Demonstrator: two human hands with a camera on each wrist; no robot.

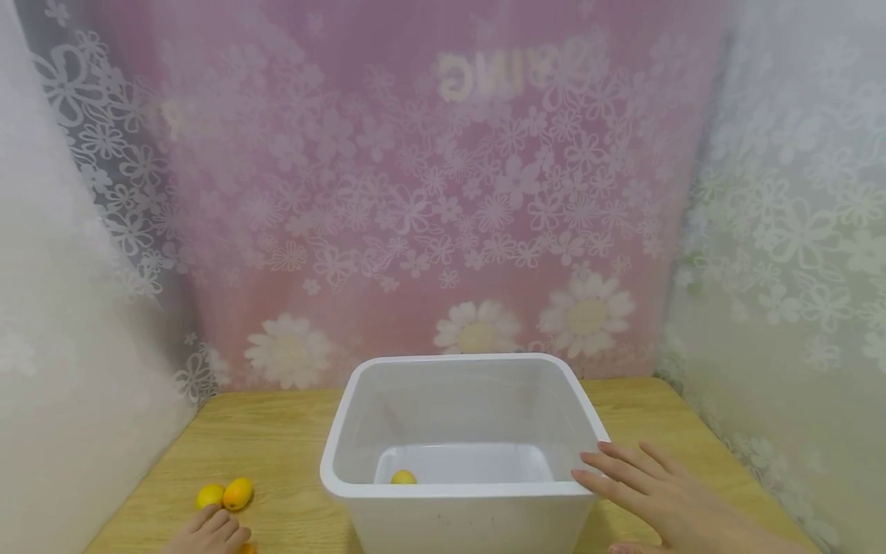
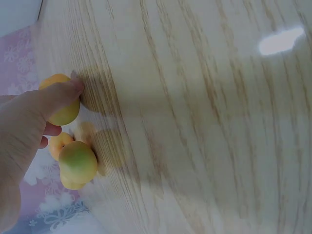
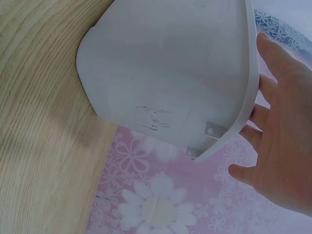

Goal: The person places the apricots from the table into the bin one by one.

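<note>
My left hand (image 1: 211, 532) grips a small yellow-orange fruit (image 2: 66, 113) on the table; in the left wrist view the thumb lies across it and the other fingers are partly hidden behind. Right beside this hand, more of the same fruits (image 1: 238, 494) sit close together, one with a greenish patch (image 2: 78, 162). A white plastic bin (image 1: 471, 490) stands in the middle of the table, with one yellow fruit (image 1: 404, 477) visible on its floor. At the bin's right rim, my right hand (image 1: 657, 492) rests its extended fingers, spread apart.
The wooden table (image 1: 291, 431) has rounded back corners. Flower-patterned curtains (image 1: 415, 192) hang behind it and on both sides. The bin's near wall hides part of its floor.
</note>
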